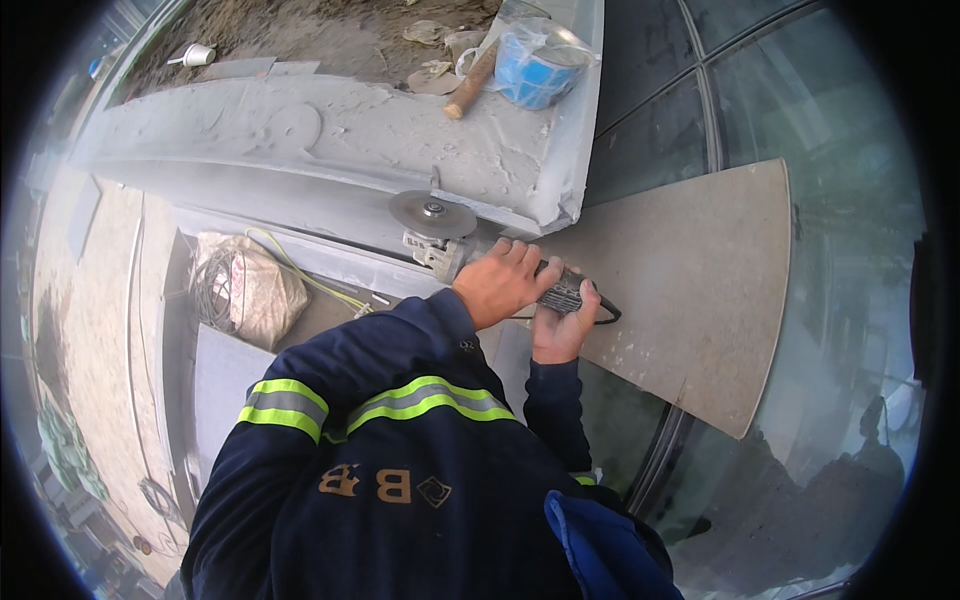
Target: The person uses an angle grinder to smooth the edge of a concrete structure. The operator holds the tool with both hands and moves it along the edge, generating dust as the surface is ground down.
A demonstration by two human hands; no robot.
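Both hands are wrapped round an angle grinder (563, 292). My left hand (503, 284) grips its body close behind the metal head, and my right hand (563, 327) holds the rear of the handle, where a black cord comes out. The grinder's round cutting disc (433, 214) lies flat side up at the edge of a pale, dusty ledge (460, 165). Whether the disc touches the ledge edge, I cannot tell. A grey board (700, 280) leans or lies just right of my hands against dark glass.
On the ledge stand a blue-and-white container in clear plastic (537, 68) and a wooden handle (473, 82). A white cup (198, 55) lies on soil farther left. Below the ledge are a pale sack (270, 290), coiled wire (215, 290) and a yellow-green cable (315, 283). Glass panels (800, 90) stand right.
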